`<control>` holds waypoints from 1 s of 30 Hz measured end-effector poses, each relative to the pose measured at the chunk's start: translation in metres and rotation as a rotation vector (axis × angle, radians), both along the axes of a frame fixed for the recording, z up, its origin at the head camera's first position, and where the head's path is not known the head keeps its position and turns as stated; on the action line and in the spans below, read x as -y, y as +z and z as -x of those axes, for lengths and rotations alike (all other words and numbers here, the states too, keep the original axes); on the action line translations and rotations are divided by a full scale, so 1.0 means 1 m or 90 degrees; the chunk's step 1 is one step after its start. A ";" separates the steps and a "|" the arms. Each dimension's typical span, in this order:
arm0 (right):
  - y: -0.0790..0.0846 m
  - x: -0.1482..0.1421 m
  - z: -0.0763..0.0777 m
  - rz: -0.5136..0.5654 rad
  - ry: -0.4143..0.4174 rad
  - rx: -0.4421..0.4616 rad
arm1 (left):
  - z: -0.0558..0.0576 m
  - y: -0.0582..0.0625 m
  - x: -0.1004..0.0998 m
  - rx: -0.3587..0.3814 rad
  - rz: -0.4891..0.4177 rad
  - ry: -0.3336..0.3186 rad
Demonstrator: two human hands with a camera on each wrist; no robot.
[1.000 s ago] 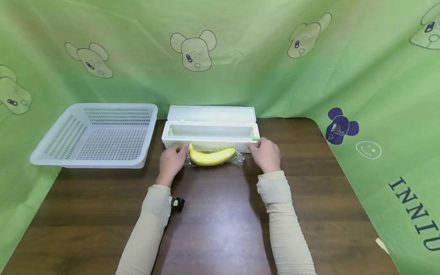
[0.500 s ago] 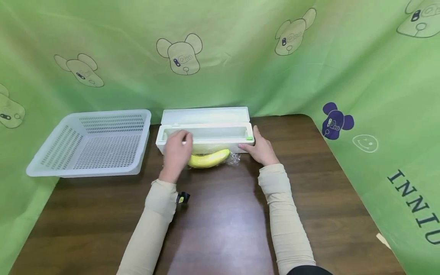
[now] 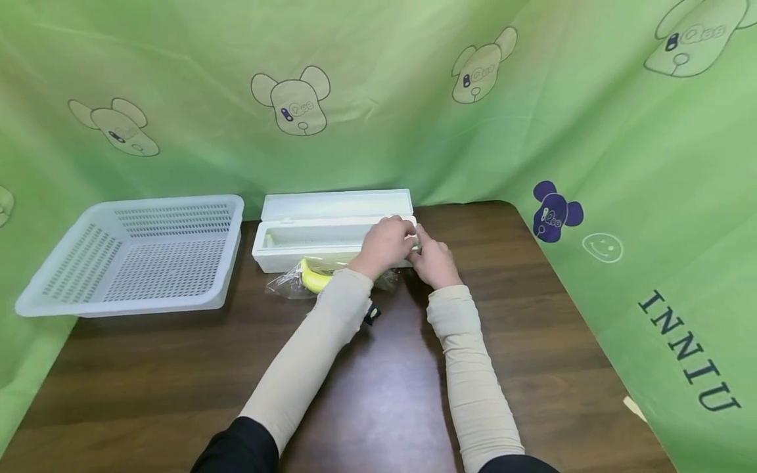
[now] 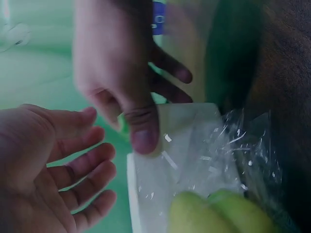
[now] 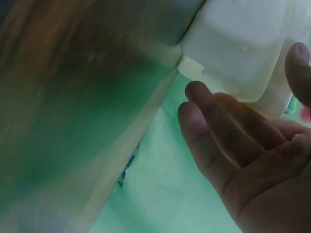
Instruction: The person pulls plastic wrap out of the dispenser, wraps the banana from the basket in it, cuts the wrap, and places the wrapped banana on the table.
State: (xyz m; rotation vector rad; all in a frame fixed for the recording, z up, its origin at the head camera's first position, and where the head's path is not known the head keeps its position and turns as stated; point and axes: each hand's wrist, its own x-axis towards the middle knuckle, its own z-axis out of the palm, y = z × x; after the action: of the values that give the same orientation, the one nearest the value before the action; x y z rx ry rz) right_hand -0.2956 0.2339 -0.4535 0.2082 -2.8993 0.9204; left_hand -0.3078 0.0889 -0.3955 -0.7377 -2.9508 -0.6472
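Observation:
An open white cling film dispenser (image 3: 276,262) stands at the back of the table, lid tipped back. A banana (image 3: 314,280) in clear plastic film (image 3: 287,284) lies against its front, partly hidden by the left forearm. My right hand (image 3: 436,264) holds the dispenser's right end. In the left wrist view its thumb presses the front face and its index finger curls near a small green slider (image 4: 123,125). My left hand (image 3: 386,247) reaches over the dispenser close to the right hand; the left wrist view shows its loosely bent fingers holding nothing.
A white slotted plastic basket (image 3: 229,263) stands left of the dispenser. The brown wooden table (image 3: 148,381) ends at a green printed curtain (image 3: 378,144) behind and at the sides. A black wrist camera (image 3: 372,314) sits under the left wrist.
My left hand has let go of the film at the banana's left end and crossed over the dispenser to its right end. My right hand has stayed at that end, shifting its fingers round it.

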 end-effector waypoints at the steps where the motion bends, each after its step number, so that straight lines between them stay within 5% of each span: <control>1: -0.001 0.000 0.000 0.003 0.003 -0.002 | 0.001 -0.002 -0.003 -0.013 0.023 -0.002; 7: -0.003 0.001 -0.002 0.003 0.004 -0.013 | 0.004 -0.011 -0.009 -0.053 0.086 0.002; 16: 0.003 0.004 -0.004 -0.026 -0.023 -0.024 | 0.013 -0.015 -0.001 -0.047 0.035 -0.027; 30: 0.004 0.011 -0.007 -0.038 -0.048 -0.015 | 0.018 -0.016 0.007 -0.047 0.042 -0.073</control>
State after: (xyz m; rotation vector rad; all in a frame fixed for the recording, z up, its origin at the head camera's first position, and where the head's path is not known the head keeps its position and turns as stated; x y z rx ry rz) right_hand -0.2883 0.2231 -0.4493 0.1118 -2.8929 0.8158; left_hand -0.3257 0.0815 -0.4119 -0.9222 -2.8926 -0.5188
